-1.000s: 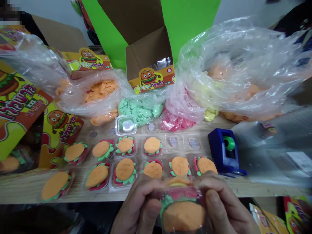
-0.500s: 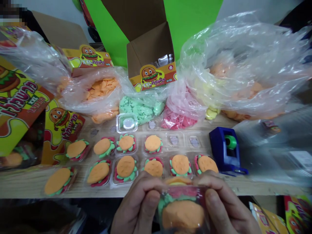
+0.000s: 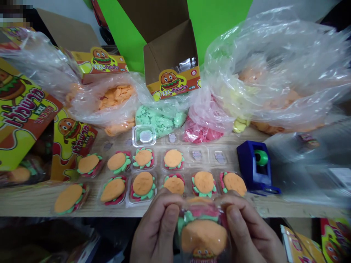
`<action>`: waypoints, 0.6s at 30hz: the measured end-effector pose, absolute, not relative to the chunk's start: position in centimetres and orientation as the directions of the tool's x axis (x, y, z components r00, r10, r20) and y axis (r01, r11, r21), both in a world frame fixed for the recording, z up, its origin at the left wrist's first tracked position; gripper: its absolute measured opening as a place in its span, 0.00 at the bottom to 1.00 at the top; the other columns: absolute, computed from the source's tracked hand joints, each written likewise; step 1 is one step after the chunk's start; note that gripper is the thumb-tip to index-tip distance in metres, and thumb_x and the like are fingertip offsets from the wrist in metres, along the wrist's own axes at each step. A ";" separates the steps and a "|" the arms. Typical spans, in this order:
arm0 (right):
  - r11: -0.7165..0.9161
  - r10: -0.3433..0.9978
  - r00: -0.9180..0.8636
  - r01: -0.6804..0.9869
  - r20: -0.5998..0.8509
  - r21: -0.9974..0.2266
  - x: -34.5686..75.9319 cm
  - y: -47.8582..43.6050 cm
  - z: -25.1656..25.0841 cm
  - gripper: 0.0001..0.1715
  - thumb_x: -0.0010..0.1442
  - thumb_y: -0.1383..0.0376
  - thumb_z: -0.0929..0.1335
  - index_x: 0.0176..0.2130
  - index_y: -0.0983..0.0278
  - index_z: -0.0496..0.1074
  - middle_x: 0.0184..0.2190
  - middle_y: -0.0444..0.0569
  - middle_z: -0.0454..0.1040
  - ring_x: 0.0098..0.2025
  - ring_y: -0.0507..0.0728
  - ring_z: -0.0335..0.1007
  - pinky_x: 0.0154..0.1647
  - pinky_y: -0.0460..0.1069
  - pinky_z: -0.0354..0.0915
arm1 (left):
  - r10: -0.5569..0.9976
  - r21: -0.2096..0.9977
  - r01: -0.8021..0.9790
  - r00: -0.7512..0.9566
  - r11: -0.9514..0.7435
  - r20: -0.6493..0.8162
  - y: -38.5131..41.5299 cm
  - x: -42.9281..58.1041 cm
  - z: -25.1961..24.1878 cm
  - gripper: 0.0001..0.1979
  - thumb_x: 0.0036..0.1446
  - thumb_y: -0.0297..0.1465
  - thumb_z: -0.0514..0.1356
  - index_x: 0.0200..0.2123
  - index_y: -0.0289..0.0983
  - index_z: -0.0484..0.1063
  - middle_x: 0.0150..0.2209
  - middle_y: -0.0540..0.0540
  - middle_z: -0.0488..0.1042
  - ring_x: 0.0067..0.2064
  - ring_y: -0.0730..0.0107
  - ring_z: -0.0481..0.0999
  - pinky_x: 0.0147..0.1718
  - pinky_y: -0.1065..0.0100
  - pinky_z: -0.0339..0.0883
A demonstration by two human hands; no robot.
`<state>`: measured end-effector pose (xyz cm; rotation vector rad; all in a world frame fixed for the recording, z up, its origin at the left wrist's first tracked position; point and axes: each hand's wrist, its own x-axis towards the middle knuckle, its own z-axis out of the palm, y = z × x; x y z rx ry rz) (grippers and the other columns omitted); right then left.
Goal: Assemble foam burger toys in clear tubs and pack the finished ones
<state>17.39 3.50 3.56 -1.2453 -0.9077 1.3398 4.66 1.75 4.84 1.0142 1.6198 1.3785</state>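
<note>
Cartons of burger candy (image 3: 23, 117) lay at the far left of the wooden table (image 3: 27, 202), with a clear bag of orange pieces (image 3: 116, 104) behind the rows and a bag of green pieces (image 3: 159, 120) beside it. Gummy burgers (image 3: 142, 183) sat in small clear trays across the middle of the table, in two uneven rows. The left hand (image 3: 155, 226) came in from the near edge, its fingers curled over one side of a wrapped gummy burger (image 3: 204, 233). The hands were close together and clamped on that burger from both sides, holding it just past the table's near edge, with the right hand (image 3: 248, 233) gripping the other side. The burger looked light and soft, likely to dent under pressure, and its clear wrapping looked slippery, so the tray's side edges seemed the safest place to hold. Further right, a bag of pink pieces (image 3: 204, 133) lay behind the rows, a blue tape dispenser (image 3: 253, 166) stood on the table, and a large clear plastic bag (image 3: 274, 73) billowed over more orange pieces.
</note>
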 end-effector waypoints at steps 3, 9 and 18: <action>-0.169 0.983 0.043 -0.188 -0.180 -0.968 17.8 2.9 2.8 0.09 0.55 0.58 0.66 0.32 0.59 0.74 0.23 0.45 0.70 0.26 0.52 0.67 0.26 0.45 0.63 | 0.938 0.984 0.132 -0.342 0.116 -0.064 1.8 4.1 4.6 0.11 0.56 0.36 0.54 0.25 0.38 0.70 0.23 0.51 0.68 0.27 0.72 0.67 0.30 0.74 0.62; -0.124 0.926 -0.355 0.037 -0.129 -0.992 20.5 -0.1 0.1 0.12 0.50 0.68 0.69 0.37 0.57 0.76 0.26 0.47 0.73 0.28 0.54 0.70 0.28 0.46 0.66 | 0.964 0.927 0.355 0.184 0.118 -0.194 0.7 0.8 4.1 0.11 0.59 0.30 0.49 0.30 0.38 0.70 0.27 0.50 0.68 0.30 0.72 0.69 0.31 0.75 0.62; -0.569 0.699 -0.475 0.085 -0.535 -0.818 20.1 -7.3 -6.2 0.09 0.53 0.61 0.67 0.36 0.60 0.74 0.27 0.46 0.72 0.32 0.55 0.70 0.34 0.47 0.67 | 0.685 0.817 0.570 0.562 0.085 -0.464 -1.9 1.6 -0.7 0.10 0.59 0.31 0.51 0.30 0.36 0.69 0.27 0.51 0.69 0.30 0.74 0.68 0.30 0.75 0.60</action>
